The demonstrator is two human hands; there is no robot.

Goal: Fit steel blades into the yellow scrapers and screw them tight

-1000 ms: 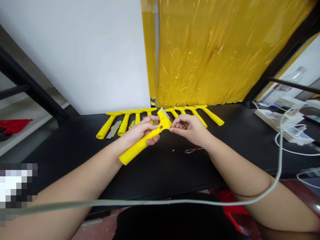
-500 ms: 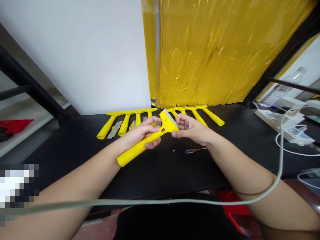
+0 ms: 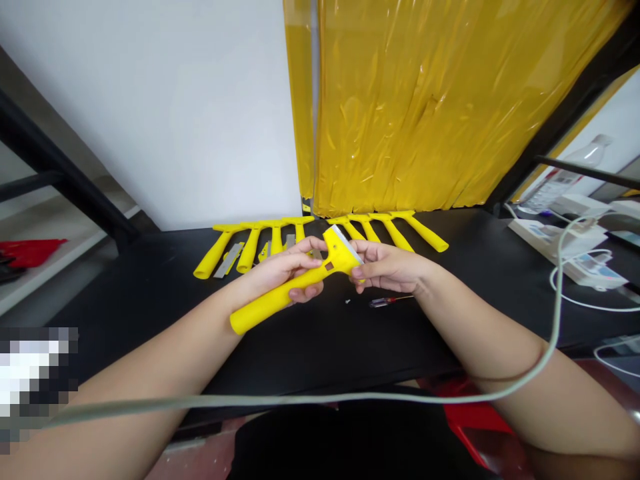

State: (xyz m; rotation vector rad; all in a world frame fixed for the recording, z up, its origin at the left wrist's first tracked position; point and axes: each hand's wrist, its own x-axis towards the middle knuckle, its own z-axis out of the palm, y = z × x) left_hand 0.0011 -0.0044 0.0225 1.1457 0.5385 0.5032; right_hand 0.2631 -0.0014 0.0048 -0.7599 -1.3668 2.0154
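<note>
A yellow scraper (image 3: 273, 303) with a flat metal blade (image 3: 349, 244) along its head is held over the black table. My left hand (image 3: 300, 263) is closed around its neck, the thick handle slanting down to the left past the wrist. With thumb and fingers, my right hand (image 3: 383, 265) pinches the lower right corner of the head and blade. Below the hands lie a small pale screw (image 3: 347, 301) and a screwdriver (image 3: 383, 302), whose tip end is hidden by my right wrist.
Several yellow scraper handles (image 3: 213, 253) line the back of the table, with metal-bladed pieces (image 3: 230, 259) between those at left. A white power strip (image 3: 565, 250) and a plastic bottle (image 3: 555, 177) stand at right. A pale cable (image 3: 320, 400) crosses the front.
The scraper's head has tipped slightly down and right, turning its face more toward me. My right fingers have shifted from the blade's edge to a pinch on the head's corner.
</note>
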